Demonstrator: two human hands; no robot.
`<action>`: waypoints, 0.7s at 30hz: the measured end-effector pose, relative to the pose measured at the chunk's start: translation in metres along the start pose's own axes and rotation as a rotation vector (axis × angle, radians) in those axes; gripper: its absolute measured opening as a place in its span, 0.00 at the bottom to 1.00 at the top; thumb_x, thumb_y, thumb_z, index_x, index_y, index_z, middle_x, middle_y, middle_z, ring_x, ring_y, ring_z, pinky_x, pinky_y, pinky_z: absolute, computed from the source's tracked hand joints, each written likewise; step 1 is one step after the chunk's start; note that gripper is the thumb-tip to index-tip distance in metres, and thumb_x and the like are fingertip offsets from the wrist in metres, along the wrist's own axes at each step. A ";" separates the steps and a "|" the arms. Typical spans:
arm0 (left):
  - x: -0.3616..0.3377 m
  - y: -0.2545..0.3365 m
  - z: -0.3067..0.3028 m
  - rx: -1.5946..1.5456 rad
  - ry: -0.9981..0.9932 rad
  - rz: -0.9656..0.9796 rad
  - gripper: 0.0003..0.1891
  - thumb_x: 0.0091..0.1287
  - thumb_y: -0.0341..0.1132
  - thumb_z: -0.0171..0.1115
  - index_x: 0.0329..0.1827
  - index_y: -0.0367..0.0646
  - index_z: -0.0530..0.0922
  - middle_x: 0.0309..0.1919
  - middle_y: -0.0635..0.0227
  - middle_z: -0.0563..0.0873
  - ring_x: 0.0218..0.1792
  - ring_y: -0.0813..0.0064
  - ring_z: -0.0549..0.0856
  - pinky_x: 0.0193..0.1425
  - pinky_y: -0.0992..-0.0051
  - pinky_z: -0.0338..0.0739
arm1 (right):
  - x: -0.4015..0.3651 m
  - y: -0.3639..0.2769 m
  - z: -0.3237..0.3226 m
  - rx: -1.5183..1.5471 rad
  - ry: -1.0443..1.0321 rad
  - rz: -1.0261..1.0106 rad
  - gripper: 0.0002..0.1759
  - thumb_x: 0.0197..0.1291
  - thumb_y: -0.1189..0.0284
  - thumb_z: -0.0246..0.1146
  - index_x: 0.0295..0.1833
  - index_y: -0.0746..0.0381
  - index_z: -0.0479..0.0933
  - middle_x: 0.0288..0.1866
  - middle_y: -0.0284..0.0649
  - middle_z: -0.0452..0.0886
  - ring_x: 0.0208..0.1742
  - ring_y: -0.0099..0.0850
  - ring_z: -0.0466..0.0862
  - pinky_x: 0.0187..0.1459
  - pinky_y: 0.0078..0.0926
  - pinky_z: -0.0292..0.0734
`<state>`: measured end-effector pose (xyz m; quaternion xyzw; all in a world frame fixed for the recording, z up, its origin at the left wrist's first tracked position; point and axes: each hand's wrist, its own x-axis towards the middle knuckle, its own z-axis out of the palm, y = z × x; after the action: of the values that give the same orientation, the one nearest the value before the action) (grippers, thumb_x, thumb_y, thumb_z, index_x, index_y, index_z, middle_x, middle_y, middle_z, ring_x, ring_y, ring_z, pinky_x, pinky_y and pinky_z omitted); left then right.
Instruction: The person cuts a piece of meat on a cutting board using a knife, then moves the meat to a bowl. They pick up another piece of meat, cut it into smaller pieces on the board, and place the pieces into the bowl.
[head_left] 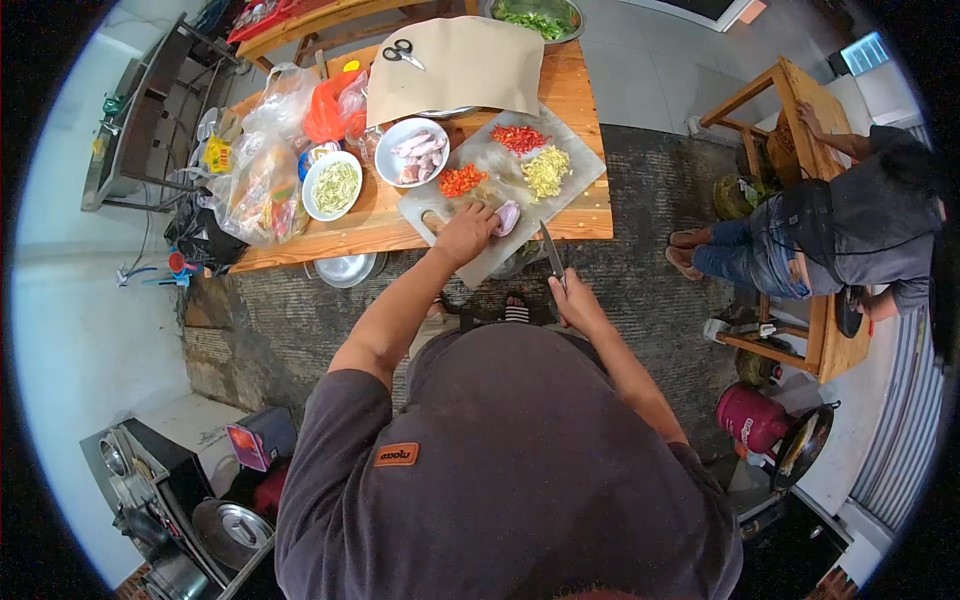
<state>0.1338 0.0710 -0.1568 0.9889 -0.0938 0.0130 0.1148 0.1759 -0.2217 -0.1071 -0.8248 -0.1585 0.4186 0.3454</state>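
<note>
My left hand [468, 232] is closed, its fingertips holding a pinkish-purple piece of onion [508, 217] against the near part of the cutting board [585, 165]. My right hand [577, 299] grips a knife [552, 252] by its handle, the blade pointing up and away just off the board's near right edge, apart from the onion. On the board lie chopped red chili [518, 138], an orange-red chopped pile [463, 181] and a pale yellow chopped pile [546, 172].
Left of the board stand a white bowl of pale pieces [420, 160] and a bowl of greenish shreds [334, 188]. Plastic bags [262, 195] crowd the table's left end. Scissors [403, 54] lie on brown paper [460, 80]. At right, another person [850, 225] stands by a wooden table.
</note>
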 end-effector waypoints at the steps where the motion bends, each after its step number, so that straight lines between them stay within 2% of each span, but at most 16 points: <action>1: 0.000 0.002 -0.002 0.003 -0.001 0.004 0.16 0.56 0.29 0.66 0.50 0.44 0.79 0.45 0.63 0.80 0.58 0.60 0.77 0.66 0.62 0.71 | -0.002 -0.004 -0.001 0.008 -0.003 -0.004 0.21 0.79 0.57 0.50 0.44 0.66 0.63 0.24 0.49 0.78 0.18 0.39 0.82 0.22 0.40 0.77; 3: -0.001 0.007 -0.007 -0.082 0.036 -0.051 0.16 0.56 0.29 0.67 0.49 0.44 0.79 0.46 0.60 0.80 0.57 0.57 0.78 0.62 0.59 0.74 | 0.001 -0.001 -0.001 0.020 -0.004 -0.008 0.21 0.79 0.57 0.50 0.44 0.66 0.63 0.25 0.49 0.78 0.18 0.39 0.82 0.22 0.41 0.77; 5: 0.000 0.011 -0.016 -0.194 0.012 -0.069 0.18 0.57 0.29 0.67 0.51 0.43 0.79 0.46 0.59 0.80 0.55 0.55 0.79 0.60 0.58 0.76 | 0.009 0.014 0.005 0.016 0.027 -0.085 0.20 0.79 0.56 0.50 0.43 0.63 0.61 0.20 0.39 0.71 0.14 0.30 0.77 0.17 0.33 0.72; 6: 0.000 0.013 -0.017 -0.306 -0.008 -0.092 0.19 0.57 0.29 0.68 0.53 0.42 0.78 0.47 0.57 0.79 0.53 0.53 0.80 0.58 0.58 0.77 | 0.007 0.012 0.005 0.017 0.026 -0.085 0.20 0.79 0.56 0.50 0.43 0.63 0.61 0.20 0.39 0.71 0.14 0.30 0.77 0.17 0.33 0.72; 7: 0.000 0.012 -0.013 -0.305 -0.008 -0.093 0.19 0.57 0.29 0.68 0.53 0.42 0.78 0.47 0.57 0.79 0.53 0.53 0.80 0.58 0.58 0.77 | 0.006 0.010 0.005 0.026 0.020 -0.070 0.20 0.79 0.56 0.50 0.43 0.64 0.61 0.20 0.39 0.71 0.14 0.30 0.76 0.17 0.33 0.72; 9: 0.002 0.013 -0.008 -0.592 -0.003 -0.193 0.21 0.63 0.32 0.66 0.60 0.42 0.77 0.50 0.60 0.80 0.49 0.58 0.83 0.56 0.61 0.79 | 0.006 0.005 0.004 0.033 0.014 -0.057 0.20 0.79 0.56 0.50 0.43 0.64 0.61 0.20 0.39 0.71 0.14 0.30 0.76 0.18 0.33 0.72; 10: 0.004 0.014 -0.008 -0.593 -0.002 -0.195 0.21 0.63 0.32 0.66 0.60 0.42 0.77 0.50 0.60 0.80 0.49 0.58 0.83 0.56 0.61 0.79 | 0.006 0.003 0.005 0.042 0.013 -0.055 0.20 0.79 0.56 0.50 0.43 0.64 0.61 0.21 0.39 0.72 0.14 0.30 0.76 0.18 0.33 0.72; 12: 0.007 0.014 -0.007 -1.065 -0.147 -0.413 0.21 0.71 0.36 0.61 0.65 0.40 0.75 0.51 0.62 0.82 0.48 0.68 0.83 0.56 0.66 0.79 | 0.006 0.001 0.006 0.049 0.009 -0.052 0.20 0.79 0.56 0.50 0.43 0.64 0.61 0.21 0.39 0.72 0.14 0.30 0.76 0.18 0.33 0.72; 13: 0.007 0.015 -0.004 -1.067 -0.145 -0.416 0.21 0.71 0.36 0.61 0.65 0.40 0.75 0.51 0.62 0.82 0.48 0.68 0.83 0.56 0.66 0.79 | 0.007 -0.001 0.006 0.050 0.005 -0.064 0.21 0.79 0.56 0.50 0.43 0.64 0.61 0.21 0.39 0.72 0.14 0.30 0.76 0.18 0.33 0.72; 15: 0.005 0.017 0.004 -1.545 -0.156 -0.739 0.21 0.76 0.40 0.56 0.66 0.37 0.75 0.49 0.63 0.83 0.49 0.77 0.83 0.52 0.70 0.81 | 0.011 0.000 0.010 0.051 -0.003 -0.078 0.21 0.79 0.56 0.50 0.43 0.63 0.61 0.20 0.39 0.72 0.14 0.30 0.77 0.18 0.33 0.72; 16: 0.004 0.014 0.016 -1.546 -0.154 -0.741 0.21 0.76 0.40 0.56 0.66 0.37 0.75 0.49 0.63 0.83 0.49 0.77 0.83 0.52 0.70 0.81 | 0.015 0.003 0.014 0.016 0.022 -0.120 0.21 0.79 0.55 0.50 0.43 0.63 0.61 0.20 0.40 0.73 0.14 0.31 0.77 0.18 0.34 0.73; 18: 0.004 0.015 0.026 -1.492 -0.004 -0.870 0.21 0.78 0.41 0.54 0.64 0.33 0.74 0.46 0.59 0.85 0.50 0.76 0.84 0.49 0.72 0.82 | 0.019 0.002 0.015 -0.022 0.048 -0.161 0.21 0.79 0.55 0.50 0.43 0.63 0.61 0.20 0.40 0.73 0.14 0.32 0.78 0.18 0.34 0.73; 19: 0.003 0.016 0.024 -1.494 -0.004 -0.871 0.21 0.78 0.41 0.54 0.64 0.33 0.74 0.46 0.59 0.85 0.50 0.76 0.84 0.49 0.72 0.82 | 0.020 -0.003 0.015 -0.026 0.035 -0.097 0.22 0.78 0.55 0.50 0.46 0.66 0.63 0.29 0.52 0.78 0.27 0.47 0.81 0.32 0.46 0.75; 20: 0.001 0.017 0.021 -1.360 -0.010 -0.948 0.21 0.76 0.43 0.55 0.61 0.33 0.75 0.46 0.55 0.85 0.48 0.74 0.84 0.46 0.72 0.81 | 0.020 -0.009 0.016 -0.029 0.021 -0.034 0.23 0.77 0.55 0.51 0.48 0.68 0.65 0.39 0.65 0.82 0.39 0.63 0.84 0.45 0.57 0.76; 21: -0.001 0.021 0.009 -1.223 -0.017 -1.021 0.22 0.75 0.46 0.56 0.58 0.34 0.76 0.46 0.52 0.85 0.47 0.72 0.85 0.44 0.71 0.80 | 0.022 -0.009 0.019 -0.031 0.017 -0.033 0.23 0.77 0.55 0.51 0.48 0.68 0.65 0.39 0.65 0.82 0.39 0.63 0.84 0.45 0.57 0.76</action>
<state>0.1294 0.0493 -0.1613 0.6714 0.3794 -0.1024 0.6283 0.1745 -0.1952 -0.1213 -0.8309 -0.1756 0.4034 0.3407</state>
